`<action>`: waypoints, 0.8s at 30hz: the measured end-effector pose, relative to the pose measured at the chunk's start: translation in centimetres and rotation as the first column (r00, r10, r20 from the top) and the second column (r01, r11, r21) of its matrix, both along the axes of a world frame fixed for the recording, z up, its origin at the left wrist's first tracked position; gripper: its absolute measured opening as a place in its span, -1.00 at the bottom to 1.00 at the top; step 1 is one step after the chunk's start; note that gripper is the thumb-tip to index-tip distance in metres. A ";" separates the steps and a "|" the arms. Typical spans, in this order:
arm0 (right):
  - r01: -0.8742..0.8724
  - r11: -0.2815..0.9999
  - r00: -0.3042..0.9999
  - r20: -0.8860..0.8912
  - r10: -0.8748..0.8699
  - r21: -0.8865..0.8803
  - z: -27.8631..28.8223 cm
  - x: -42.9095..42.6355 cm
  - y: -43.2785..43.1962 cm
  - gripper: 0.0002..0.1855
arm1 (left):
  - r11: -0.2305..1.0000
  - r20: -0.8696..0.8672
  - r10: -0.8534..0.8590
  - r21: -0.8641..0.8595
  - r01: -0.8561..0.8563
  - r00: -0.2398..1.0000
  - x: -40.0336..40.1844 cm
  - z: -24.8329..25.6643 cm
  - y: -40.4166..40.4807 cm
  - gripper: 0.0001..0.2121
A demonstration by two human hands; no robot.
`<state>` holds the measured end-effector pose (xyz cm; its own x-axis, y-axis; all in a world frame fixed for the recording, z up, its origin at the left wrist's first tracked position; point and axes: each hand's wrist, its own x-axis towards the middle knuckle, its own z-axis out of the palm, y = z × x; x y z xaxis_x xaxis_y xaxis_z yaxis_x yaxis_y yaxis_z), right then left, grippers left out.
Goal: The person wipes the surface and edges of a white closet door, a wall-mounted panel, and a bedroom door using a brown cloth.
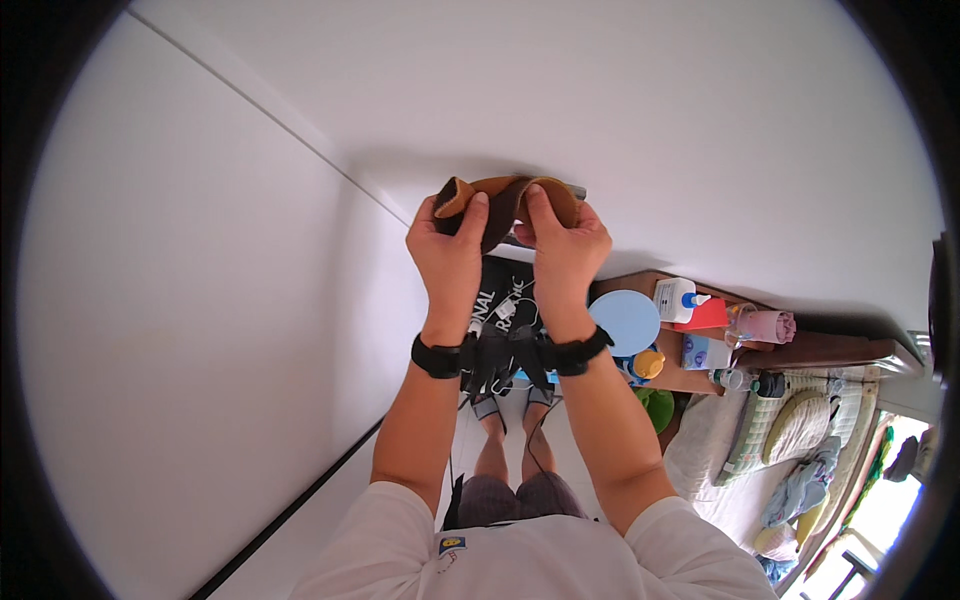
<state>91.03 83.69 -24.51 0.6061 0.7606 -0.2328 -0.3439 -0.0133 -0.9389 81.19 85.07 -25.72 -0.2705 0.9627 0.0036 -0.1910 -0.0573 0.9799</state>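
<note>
Both my hands hold up a folded piece of brown and tan fabric, raised before me close to a white wall. My left hand grips its left end, where a stitched tan edge curls over a dark opening; the thumb presses on the cloth. My right hand pinches the curled right part, its thumb on the tan and brown edge. The middle of the fabric hangs dark between the hands. Behind it, the end of a grey object shows at the wall, mostly hidden. Black straps sit around both wrists.
A black bag with white lettering and cables lies below my hands. At right, a wooden desk bears a light-blue round object, a white pump bottle, a tissue pack and a yellow-capped container. Beyond is a bed.
</note>
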 end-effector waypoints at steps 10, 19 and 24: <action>0.015 1.000 0.989 -0.146 -0.018 -0.018 -0.2 -0.7 1.5 -0.70 | 0.995 -0.106 -0.092 0.025 0.096 0.990 -1.3 -0.3 1.8 -0.74; 0.207 0.978 0.957 -0.213 -0.195 0.033 -1.2 3.6 -1.3 -0.76 | 0.948 -0.121 -0.313 0.016 0.317 0.942 3.4 0.0 0.2 -0.73; 0.082 0.992 0.996 -0.028 -0.080 0.093 -1.8 3.5 -2.8 -0.83 | 0.967 -0.216 -0.244 0.021 0.255 0.945 2.8 -0.1 -0.6 -0.75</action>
